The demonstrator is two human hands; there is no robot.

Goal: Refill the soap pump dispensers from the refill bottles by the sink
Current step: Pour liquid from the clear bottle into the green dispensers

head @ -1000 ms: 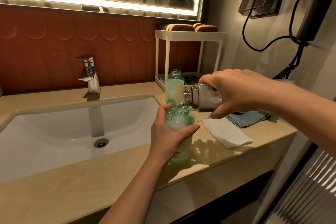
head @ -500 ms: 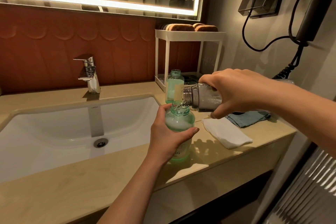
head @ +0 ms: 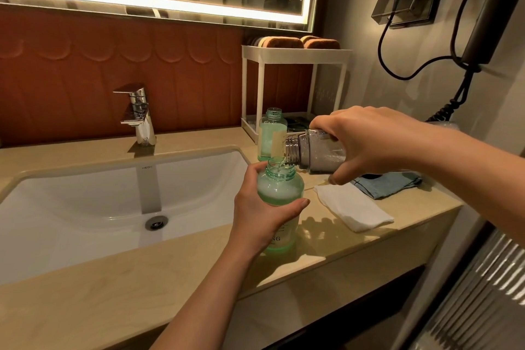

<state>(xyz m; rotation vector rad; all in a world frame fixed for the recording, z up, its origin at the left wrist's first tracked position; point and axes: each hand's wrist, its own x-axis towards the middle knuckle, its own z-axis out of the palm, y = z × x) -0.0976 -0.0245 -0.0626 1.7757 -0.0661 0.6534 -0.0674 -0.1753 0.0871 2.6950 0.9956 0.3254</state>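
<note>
My left hand (head: 260,212) grips a green see-through dispenser bottle (head: 279,189) that stands upright on the counter, its pump off and its neck open. My right hand (head: 366,140) holds a clear refill bottle (head: 318,153) tipped on its side, its threaded mouth just over the green bottle's neck. A thin clear stream runs from it into the green bottle, which shows foamy liquid near the top. A second green bottle (head: 271,133) without a pump stands behind, partly filled.
A white sink basin (head: 85,202) with a chrome tap (head: 139,116) lies to the left. A white folded cloth (head: 353,209) and a blue cloth (head: 386,183) lie on the beige counter (head: 113,293) to the right. A white two-tier rack (head: 295,54) stands behind. A hairdryer cord (head: 397,65) hangs on the wall.
Both hands have held nearly still while the pouring goes on. The foam in the green bottle stands at about the same height.
</note>
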